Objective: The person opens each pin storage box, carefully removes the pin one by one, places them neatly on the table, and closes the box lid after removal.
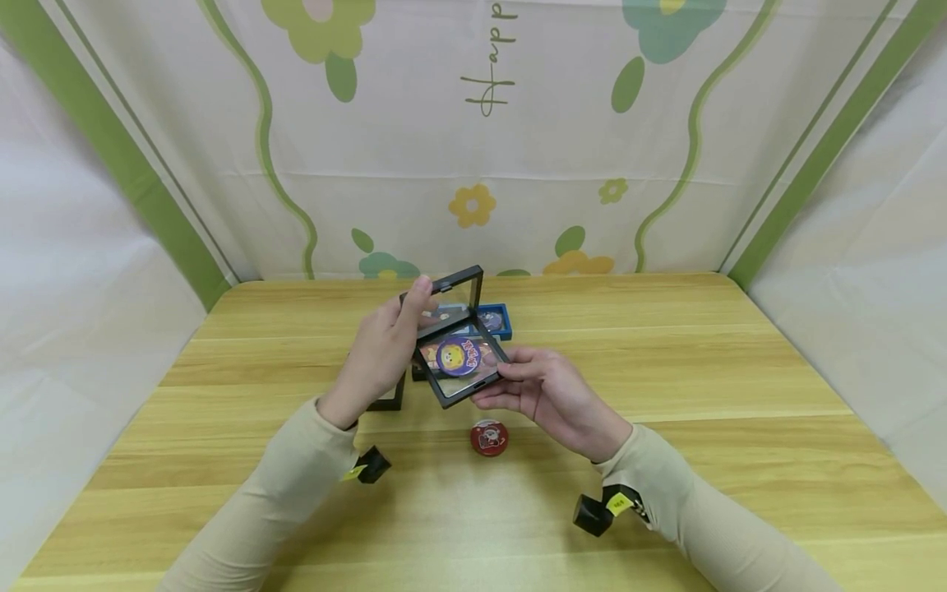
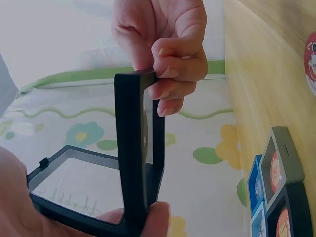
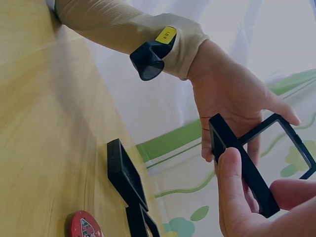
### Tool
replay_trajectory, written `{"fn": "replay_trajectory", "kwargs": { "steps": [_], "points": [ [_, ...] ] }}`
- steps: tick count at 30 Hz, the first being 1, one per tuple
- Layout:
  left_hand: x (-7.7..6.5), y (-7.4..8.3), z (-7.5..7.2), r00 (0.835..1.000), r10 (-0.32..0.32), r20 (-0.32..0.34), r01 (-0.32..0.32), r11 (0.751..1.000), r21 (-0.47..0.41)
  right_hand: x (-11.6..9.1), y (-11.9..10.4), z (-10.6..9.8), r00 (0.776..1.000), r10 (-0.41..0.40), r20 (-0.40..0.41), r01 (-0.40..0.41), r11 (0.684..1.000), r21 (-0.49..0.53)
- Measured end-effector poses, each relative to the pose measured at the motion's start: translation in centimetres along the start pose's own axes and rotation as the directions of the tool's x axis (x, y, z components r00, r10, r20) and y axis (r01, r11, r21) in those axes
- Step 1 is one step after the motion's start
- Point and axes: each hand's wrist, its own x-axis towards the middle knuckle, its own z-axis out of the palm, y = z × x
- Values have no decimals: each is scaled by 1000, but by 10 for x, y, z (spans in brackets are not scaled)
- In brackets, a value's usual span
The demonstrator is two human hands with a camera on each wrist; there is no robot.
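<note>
Both hands hold a black hinged display case (image 1: 471, 391) up above the table, its lid swung open at an angle. Clear film fills its panels. A round purple badge with a yellow cartoon animal (image 1: 453, 357) lies against the film of the lower half. My left hand (image 1: 379, 349) grips the case at the lid and hinge side, thumb along the lid's edge. The right hand (image 1: 565, 401) pinches the opposite edge between thumb and fingers. In the left wrist view, the case (image 2: 131, 148) stands edge-on, with the right hand (image 2: 170, 47) at its top.
A red round badge (image 1: 489, 437) lies on the wooden table (image 1: 703, 395), near the case. Behind the case sits a blue frame (image 1: 506, 322) with a badge inside. Another black frame (image 3: 118, 170) lies by the left hand. A printed flower cloth (image 1: 399, 140) hangs behind.
</note>
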Motion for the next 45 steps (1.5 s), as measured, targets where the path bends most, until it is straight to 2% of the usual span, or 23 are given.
{"fn": "replay_trajectory", "kwargs": {
  "steps": [6, 12, 21, 32, 37, 40, 43, 45],
  "points": [
    [1, 2, 1, 994, -81, 72, 83, 996, -32, -1, 2, -1, 1000, -11, -27, 10, 1000, -28],
    [3, 1, 2, 995, -74, 66, 77, 996, -35, -1, 3, -2, 999, -35, -23, 33, 996, -83],
    [4, -3, -1, 989, -118, 91, 121, 992, -30, 0, 4, -2, 1000, -25, 9, 26, 996, -89],
    [4, -4, -2, 987, -142, 80, 144, 989, -27, 3, 5, -4, 999, -40, 4, 40, 969, -243],
    [4, -5, -2, 985, -156, 79, 159, 987, -39, 4, 4, -7, 997, -62, -39, 45, 939, -341],
    [4, -5, -2, 985, -155, 79, 159, 986, -42, 5, 3, -9, 992, -90, -84, 47, 907, -418],
    [4, -6, -1, 986, -149, 80, 152, 988, -40, 6, 0, -11, 978, -152, -140, 63, 864, -500],
    [4, -6, -1, 987, -143, 80, 146, 989, -36, 5, -2, -13, 962, -217, -165, 88, 820, -566]
  ]
}}
